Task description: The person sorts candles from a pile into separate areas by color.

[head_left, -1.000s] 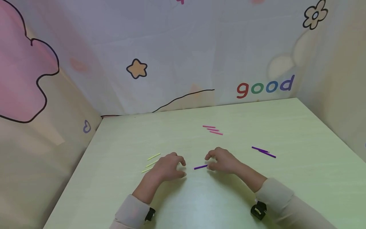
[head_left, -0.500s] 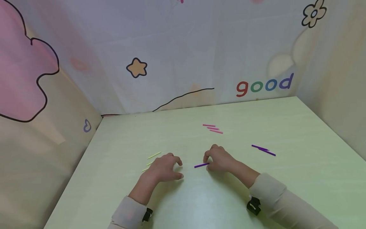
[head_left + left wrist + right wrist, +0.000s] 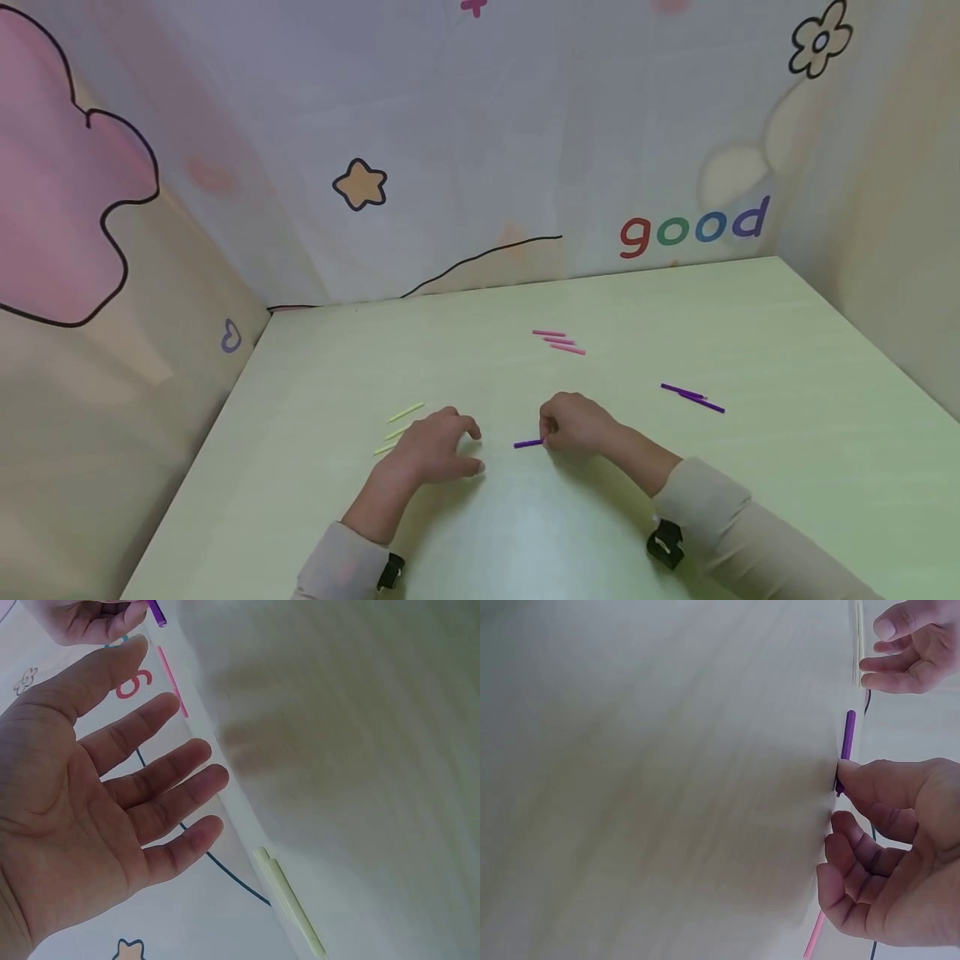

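Observation:
My right hand (image 3: 576, 423) pinches one end of a thin purple stick (image 3: 528, 444) low over the table, between thumb and index finger. In the right wrist view the purple stick (image 3: 848, 735) stands out past the thumb, and the other fingers are loosely curled. My left hand (image 3: 435, 446) hovers a short way to the left, holding nothing. Its fingers are spread and relaxed in the left wrist view. Beside and partly behind it lie three pale yellow sticks (image 3: 405, 412), their right ends partly covered by the hand.
Three pink sticks (image 3: 559, 341) lie side by side farther back on the pale green table (image 3: 750, 500). Two purple sticks (image 3: 701, 403) lie at the right, crossing or touching. A printed cloth wall (image 3: 465, 150) stands behind the table.
My right thumb and index finger have closed on the near end of the purple stick. My left hand has drawn slightly left, staying relaxed.

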`<state>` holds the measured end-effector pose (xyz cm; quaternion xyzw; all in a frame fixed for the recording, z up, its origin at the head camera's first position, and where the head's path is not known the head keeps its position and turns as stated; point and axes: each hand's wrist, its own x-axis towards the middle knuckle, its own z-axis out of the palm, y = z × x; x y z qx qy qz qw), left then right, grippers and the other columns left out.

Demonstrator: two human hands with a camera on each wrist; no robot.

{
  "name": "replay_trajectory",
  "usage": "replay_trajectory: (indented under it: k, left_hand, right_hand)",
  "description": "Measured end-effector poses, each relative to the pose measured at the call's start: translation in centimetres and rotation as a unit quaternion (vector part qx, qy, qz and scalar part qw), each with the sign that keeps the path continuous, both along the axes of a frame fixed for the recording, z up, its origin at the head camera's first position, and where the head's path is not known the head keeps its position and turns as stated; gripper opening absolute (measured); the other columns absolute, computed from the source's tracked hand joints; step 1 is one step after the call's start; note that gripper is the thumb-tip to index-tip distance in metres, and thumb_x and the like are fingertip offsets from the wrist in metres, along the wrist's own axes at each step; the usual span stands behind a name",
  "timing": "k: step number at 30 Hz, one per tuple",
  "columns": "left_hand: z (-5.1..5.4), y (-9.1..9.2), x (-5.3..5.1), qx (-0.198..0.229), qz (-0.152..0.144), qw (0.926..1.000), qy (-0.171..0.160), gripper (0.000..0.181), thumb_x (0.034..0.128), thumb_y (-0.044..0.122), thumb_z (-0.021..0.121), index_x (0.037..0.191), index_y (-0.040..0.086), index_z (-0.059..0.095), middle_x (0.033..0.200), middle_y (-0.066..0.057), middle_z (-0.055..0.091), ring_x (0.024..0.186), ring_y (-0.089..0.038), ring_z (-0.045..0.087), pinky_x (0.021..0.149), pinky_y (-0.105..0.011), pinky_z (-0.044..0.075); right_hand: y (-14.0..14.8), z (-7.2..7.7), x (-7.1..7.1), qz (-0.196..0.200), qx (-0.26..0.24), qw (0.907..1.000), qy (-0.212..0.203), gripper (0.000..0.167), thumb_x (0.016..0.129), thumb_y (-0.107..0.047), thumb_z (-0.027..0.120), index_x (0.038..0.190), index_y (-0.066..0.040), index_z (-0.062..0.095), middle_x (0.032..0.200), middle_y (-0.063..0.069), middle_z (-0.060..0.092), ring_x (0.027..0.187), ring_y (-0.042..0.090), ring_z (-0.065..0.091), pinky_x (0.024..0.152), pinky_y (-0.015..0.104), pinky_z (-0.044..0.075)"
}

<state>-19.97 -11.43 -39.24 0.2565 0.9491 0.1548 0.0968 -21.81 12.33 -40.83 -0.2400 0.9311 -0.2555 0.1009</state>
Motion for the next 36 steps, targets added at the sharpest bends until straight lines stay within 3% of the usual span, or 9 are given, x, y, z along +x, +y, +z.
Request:
replay_trajectory:
  k: [11,21,29,36]
  left_hand:
    - [0.9,0.0,0.4,0.002,0.008,0.9997,0.021,0.035,0.0765,0.034,0.073,0.106,0.015,0.066,0.105,-0.004,0.057,0.084,-0.019,0.054,0.063,-0.031,0.041]
    - [1.3,0.0,0.8,0.013,0.008,0.9997,0.021,0.037,0.0768,0.033,0.074,0.107,0.014,0.065,0.106,-0.006,0.057,0.086,-0.020,0.055,0.064,-0.032,0.042]
    - [1.0,1.4,1.7,0.053,0.010,0.9985,0.005,0.039,0.0773,0.034,0.072,0.110,0.013,0.065,0.108,-0.006,0.056,0.091,-0.021,0.055,0.073,-0.038,0.042]
    - [1.3,2.4,1.5,0.060,0.016,0.9980,0.007,0.039,0.0779,0.034,0.072,0.110,0.014,0.064,0.110,-0.006,0.056,0.093,-0.020,0.055,0.074,-0.038,0.043]
  right_hand:
    - [1.0,2.0,1.4,0.004,-0.023,0.9997,0.008,0.012,0.077,0.001,0.059,0.073,-0.010,0.057,0.071,-0.004,0.051,0.068,0.013,0.045,0.062,0.029,0.040]
    - [1.8,2.3,1.7,-0.006,-0.020,0.9994,0.029,0.011,0.077,-0.002,0.061,0.071,-0.012,0.058,0.074,-0.003,0.050,0.072,0.015,0.044,0.063,0.030,0.039]
    - [3.9,2.6,2.9,-0.040,-0.019,0.9986,0.029,0.012,0.077,-0.002,0.063,0.071,-0.011,0.059,0.075,-0.003,0.052,0.070,0.015,0.044,0.060,0.031,0.039]
    - [5.8,3.2,3.2,-0.064,-0.028,0.9967,0.042,0.011,0.076,-0.003,0.064,0.071,-0.012,0.061,0.078,-0.002,0.056,0.073,0.017,0.048,0.063,0.033,0.040]
